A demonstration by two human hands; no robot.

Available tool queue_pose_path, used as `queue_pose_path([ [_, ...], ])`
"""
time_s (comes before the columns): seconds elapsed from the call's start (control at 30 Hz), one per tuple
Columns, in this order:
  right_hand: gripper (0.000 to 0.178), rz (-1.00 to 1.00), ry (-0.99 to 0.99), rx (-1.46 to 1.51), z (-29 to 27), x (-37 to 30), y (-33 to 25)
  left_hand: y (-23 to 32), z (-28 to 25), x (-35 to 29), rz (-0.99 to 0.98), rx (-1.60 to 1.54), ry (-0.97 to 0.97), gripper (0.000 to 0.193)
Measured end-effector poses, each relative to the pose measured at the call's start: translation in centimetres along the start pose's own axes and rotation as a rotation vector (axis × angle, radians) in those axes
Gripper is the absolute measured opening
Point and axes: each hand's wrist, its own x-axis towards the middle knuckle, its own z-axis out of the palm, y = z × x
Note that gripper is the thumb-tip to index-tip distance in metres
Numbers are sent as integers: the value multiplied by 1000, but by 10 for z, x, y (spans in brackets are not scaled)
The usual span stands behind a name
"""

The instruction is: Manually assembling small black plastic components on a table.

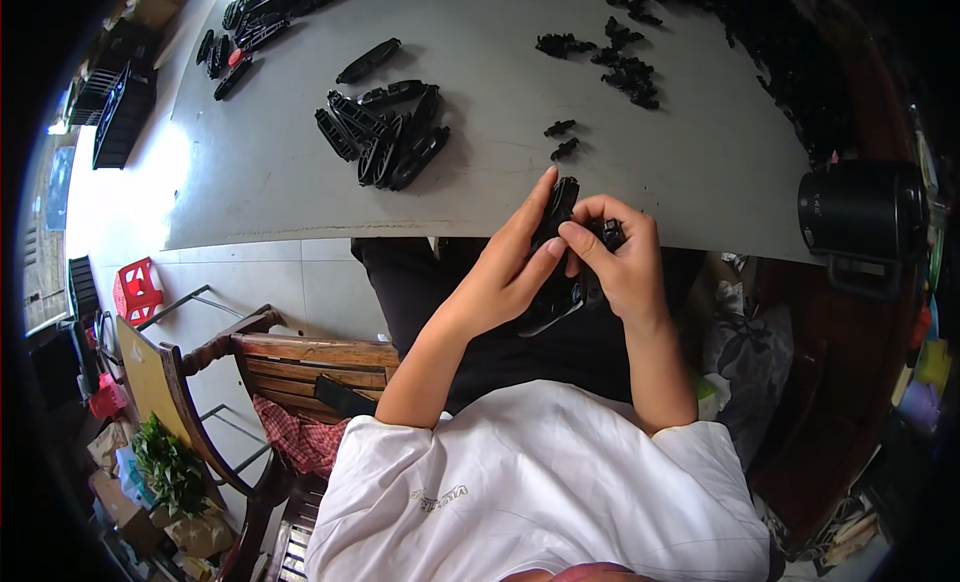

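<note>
Just over the near edge of the grey table, my left hand holds a long black plastic part, its fingers stretched along it and its thumb pressing from the side. My right hand is closed beside it, thumb and fingers pinching a small black plastic piece against the long part. Fingers partly cover where the two pieces meet. Beyond my hands lie two small black pieces. Farther left is a pile of long, hollow black plastic parts.
The grey table carries more small black pieces at the far right and long ones at the far left. A black mug-like container stands at the right edge. Left of me are a wooden bench and a red stool.
</note>
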Motion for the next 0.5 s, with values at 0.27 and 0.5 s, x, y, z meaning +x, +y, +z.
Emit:
queue_pose_path([
  [0.27, 13, 41, -119, 169, -5, -3, 1, 3, 2, -10, -155, -229, -35, 64],
  [0.5, 15, 94, -160, 160, -6, -9, 7, 2, 4, -14, -104, -115, -2, 65],
])
